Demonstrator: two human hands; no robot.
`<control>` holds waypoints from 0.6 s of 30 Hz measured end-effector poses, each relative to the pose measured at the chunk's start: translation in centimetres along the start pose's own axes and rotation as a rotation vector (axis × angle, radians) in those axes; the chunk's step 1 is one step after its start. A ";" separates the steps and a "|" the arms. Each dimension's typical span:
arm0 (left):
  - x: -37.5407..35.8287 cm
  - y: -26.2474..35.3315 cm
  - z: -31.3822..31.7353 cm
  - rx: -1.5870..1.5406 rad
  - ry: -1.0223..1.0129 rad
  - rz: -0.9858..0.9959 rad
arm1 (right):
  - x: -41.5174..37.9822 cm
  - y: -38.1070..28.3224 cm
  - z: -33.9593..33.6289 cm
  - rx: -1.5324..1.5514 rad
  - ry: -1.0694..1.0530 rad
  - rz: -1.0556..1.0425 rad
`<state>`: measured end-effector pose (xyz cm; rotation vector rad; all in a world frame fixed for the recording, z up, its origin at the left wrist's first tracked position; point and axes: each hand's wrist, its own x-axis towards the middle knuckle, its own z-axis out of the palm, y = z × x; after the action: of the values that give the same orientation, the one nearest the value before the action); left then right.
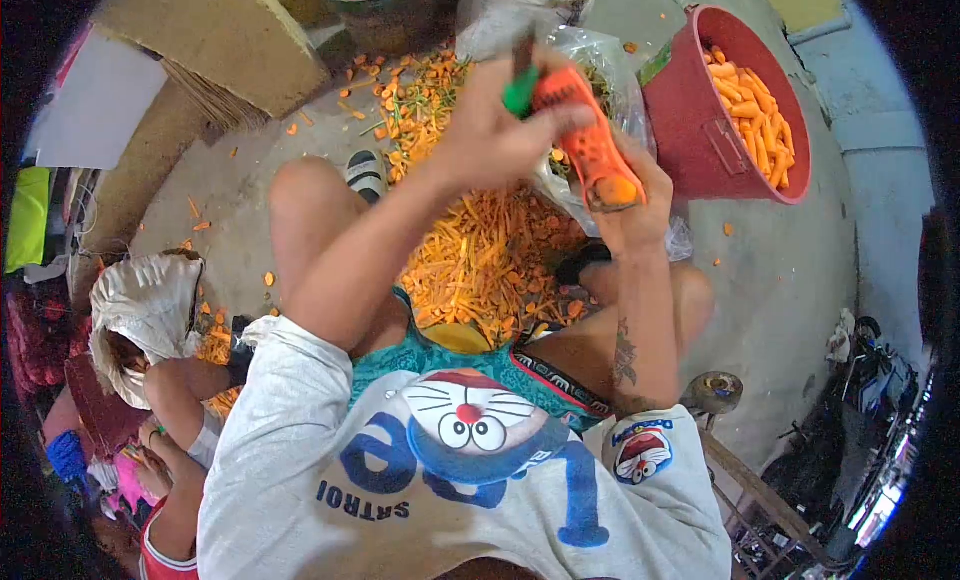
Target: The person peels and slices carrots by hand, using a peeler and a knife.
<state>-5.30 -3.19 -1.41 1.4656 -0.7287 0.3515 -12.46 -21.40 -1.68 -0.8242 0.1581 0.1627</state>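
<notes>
My left hand (490,130) is closed around a green-handled tool (520,92) whose dark, blurred end points up and away from me. Its thumb reaches across a long orange-red piece (590,130) with dark marks or holes along it. From below and the right, my right hand (645,205) wraps around that piece; I cannot tell exactly what it is. A rounded orange end (615,190) shows at its near tip. Both hands are raised over a heap of orange carrot peelings (480,260) between my legs.
A red tub (690,110) of peeled carrots (760,120) stands at the right, beside a clear plastic bag (625,65). A dark bucket (385,10) is at the back. At the lower left, another person (175,480) sits near a white sack (145,305).
</notes>
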 end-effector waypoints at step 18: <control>2.2 -2.4 -3.6 0.005 0.383 -0.288 | 0.4 -0.6 -0.4 0.145 -0.211 0.101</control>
<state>-1.34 -0.40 -1.69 1.4291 -0.2068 0.3961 -11.93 -22.11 -1.59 -0.6503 0.0119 0.3279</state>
